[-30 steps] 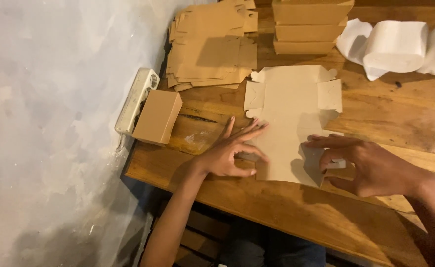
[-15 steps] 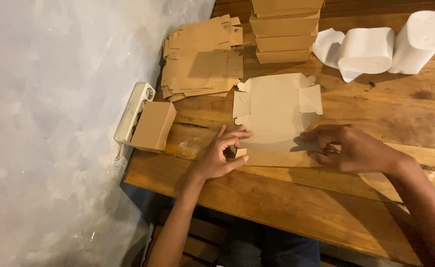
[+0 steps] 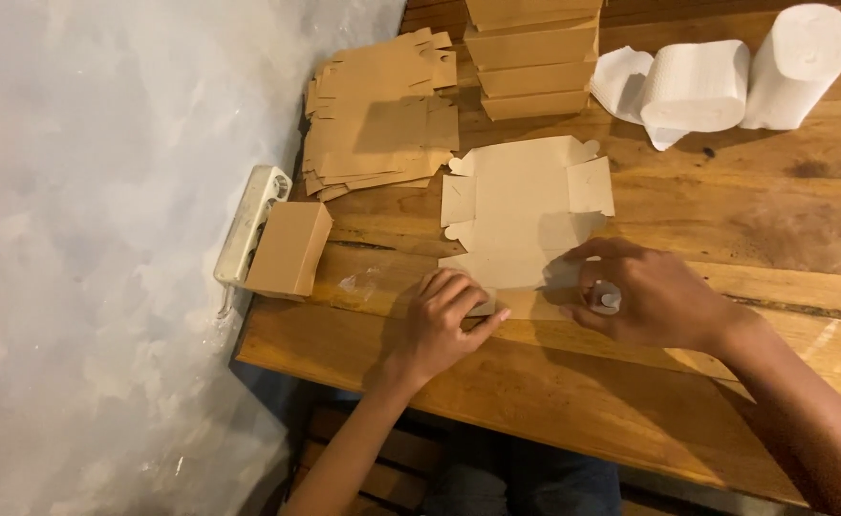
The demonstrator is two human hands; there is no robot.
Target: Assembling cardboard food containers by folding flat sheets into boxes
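Observation:
A flat, unfolded brown cardboard box blank (image 3: pixel 521 205) lies on the wooden table (image 3: pixel 745 220) in front of me. My left hand (image 3: pixel 444 320) curls over the blank's near left corner, fingers pinching that edge. My right hand (image 3: pixel 645 296) presses on the near right corner, fingers bent around a flap. The near edge of the blank is hidden under both hands.
A loose pile of flat box blanks (image 3: pixel 382 115) lies at the back left. A stack of folded boxes (image 3: pixel 533 57) stands behind the blank. One folded box (image 3: pixel 289 248) rests beside a white power strip (image 3: pixel 250 225) at the left table edge. Paper rolls (image 3: pixel 736 81) sit at the back right.
My left hand went from spread flat to curled on the blank's near left corner. My right hand closed tighter on the right corner. The view shifted slightly.

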